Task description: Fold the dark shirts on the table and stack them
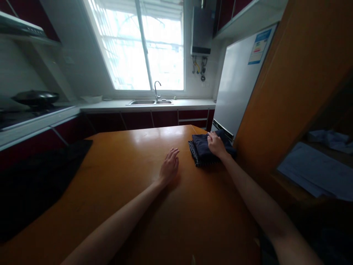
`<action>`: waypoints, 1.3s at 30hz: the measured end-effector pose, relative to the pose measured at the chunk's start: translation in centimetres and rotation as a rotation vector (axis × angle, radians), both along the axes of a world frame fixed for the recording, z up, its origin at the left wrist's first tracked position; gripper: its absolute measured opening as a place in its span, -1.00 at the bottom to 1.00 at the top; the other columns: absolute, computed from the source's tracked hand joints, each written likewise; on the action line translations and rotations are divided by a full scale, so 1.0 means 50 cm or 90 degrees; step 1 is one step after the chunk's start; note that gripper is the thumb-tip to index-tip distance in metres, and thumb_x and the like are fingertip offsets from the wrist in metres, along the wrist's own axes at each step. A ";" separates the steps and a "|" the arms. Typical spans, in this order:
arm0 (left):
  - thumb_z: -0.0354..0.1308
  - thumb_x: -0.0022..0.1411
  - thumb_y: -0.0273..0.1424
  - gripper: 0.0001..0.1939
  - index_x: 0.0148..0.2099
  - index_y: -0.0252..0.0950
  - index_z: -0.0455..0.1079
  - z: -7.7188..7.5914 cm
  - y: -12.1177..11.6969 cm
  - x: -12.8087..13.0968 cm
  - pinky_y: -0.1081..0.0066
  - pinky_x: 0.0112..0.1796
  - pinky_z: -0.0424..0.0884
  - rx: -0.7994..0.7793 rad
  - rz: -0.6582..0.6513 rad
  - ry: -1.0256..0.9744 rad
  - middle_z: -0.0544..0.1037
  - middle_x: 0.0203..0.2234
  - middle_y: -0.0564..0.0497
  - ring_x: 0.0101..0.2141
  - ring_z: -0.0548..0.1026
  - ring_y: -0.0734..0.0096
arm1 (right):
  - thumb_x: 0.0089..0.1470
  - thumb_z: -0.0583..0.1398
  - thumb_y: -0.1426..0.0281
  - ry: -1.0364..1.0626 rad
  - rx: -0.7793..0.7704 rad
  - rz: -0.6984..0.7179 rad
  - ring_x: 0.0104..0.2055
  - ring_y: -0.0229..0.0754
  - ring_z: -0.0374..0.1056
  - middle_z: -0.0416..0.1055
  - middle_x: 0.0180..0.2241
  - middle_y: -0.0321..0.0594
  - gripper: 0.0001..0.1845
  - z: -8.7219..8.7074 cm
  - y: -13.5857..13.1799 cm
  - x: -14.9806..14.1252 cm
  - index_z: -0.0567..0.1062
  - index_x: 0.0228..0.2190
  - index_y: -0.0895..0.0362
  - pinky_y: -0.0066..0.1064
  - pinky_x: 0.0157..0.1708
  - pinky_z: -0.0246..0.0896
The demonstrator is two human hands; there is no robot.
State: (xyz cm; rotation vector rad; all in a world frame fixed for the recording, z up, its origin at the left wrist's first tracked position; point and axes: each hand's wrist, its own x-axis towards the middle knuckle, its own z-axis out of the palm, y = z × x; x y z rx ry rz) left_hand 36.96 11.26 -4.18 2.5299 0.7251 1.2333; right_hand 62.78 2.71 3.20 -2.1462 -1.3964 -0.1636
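Note:
A folded dark navy garment (201, 147) lies at the right far side of the brown wooden table (132, 173), its layered edges facing left and toward me. My right hand (217, 144) rests on top of it, fingers laid out over the cloth rather than wrapped round it. To the left of the garment, apart from it, my left hand (169, 166) is over the bare wood with its fingers stretched out and nothing in it. Whether that hand touches the table I cannot tell.
Black cloth (41, 184) lies along the table's left side. A wooden panel (281, 92) and a white fridge (237, 77) stand close on the right. Behind are a counter with a sink (142, 102) and, at left, a wok (35, 97) on the stove.

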 end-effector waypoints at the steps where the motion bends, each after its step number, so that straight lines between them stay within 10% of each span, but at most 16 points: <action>1: -0.15 0.45 -0.40 -0.62 0.20 -0.28 0.32 -0.002 0.005 -0.035 0.07 0.27 0.21 0.008 0.001 0.016 0.42 0.18 -0.13 0.29 0.25 0.21 | 0.38 -0.20 0.29 -0.001 0.003 0.020 0.42 -0.07 -0.09 0.10 0.36 -0.01 -0.41 -0.009 -0.004 -0.016 0.27 0.27 0.24 -0.08 0.34 -0.17; 7: -0.16 0.46 -0.31 -0.62 0.15 -0.24 0.37 0.004 -0.011 -0.225 0.06 0.25 0.23 0.014 0.049 0.039 0.46 0.14 -0.10 0.27 0.29 0.21 | 0.38 -0.10 0.16 -0.073 -0.094 0.085 0.41 0.03 -0.06 0.10 0.35 0.09 -0.39 -0.060 -0.029 -0.098 0.27 0.27 0.24 0.00 0.33 -0.25; 14: -0.19 0.45 -0.22 -0.55 0.19 -0.25 0.35 0.017 -0.052 -0.362 0.03 0.26 0.21 -0.037 0.082 0.117 0.43 0.20 -0.09 0.28 0.27 0.19 | 0.38 -0.12 0.17 -0.086 -0.001 0.089 0.44 0.06 -0.18 0.01 0.38 0.14 -0.36 -0.028 -0.045 -0.239 0.22 0.29 0.33 0.01 0.36 -0.41; 25: -0.18 0.44 -0.28 -0.47 0.34 -0.35 0.23 -0.035 -0.174 -0.445 0.06 0.30 0.08 -0.074 0.098 0.378 0.24 0.33 -0.17 0.34 0.14 0.16 | 0.34 -0.06 0.17 0.080 -0.156 0.369 0.45 0.07 -0.22 -0.11 0.40 0.17 -0.33 -0.117 -0.131 -0.574 0.14 0.33 0.27 0.03 0.35 -0.28; 39: -0.11 0.43 -0.29 -0.43 0.42 -0.25 0.08 -0.001 -0.233 -0.443 0.06 0.32 -0.04 -0.138 0.087 0.421 0.09 0.39 -0.13 0.38 -0.01 0.15 | 0.32 -0.04 0.16 -0.031 -0.171 0.417 0.44 0.02 -0.16 -0.01 0.39 0.04 -0.34 -0.170 -0.163 -0.608 0.19 0.32 0.20 0.02 0.37 -0.31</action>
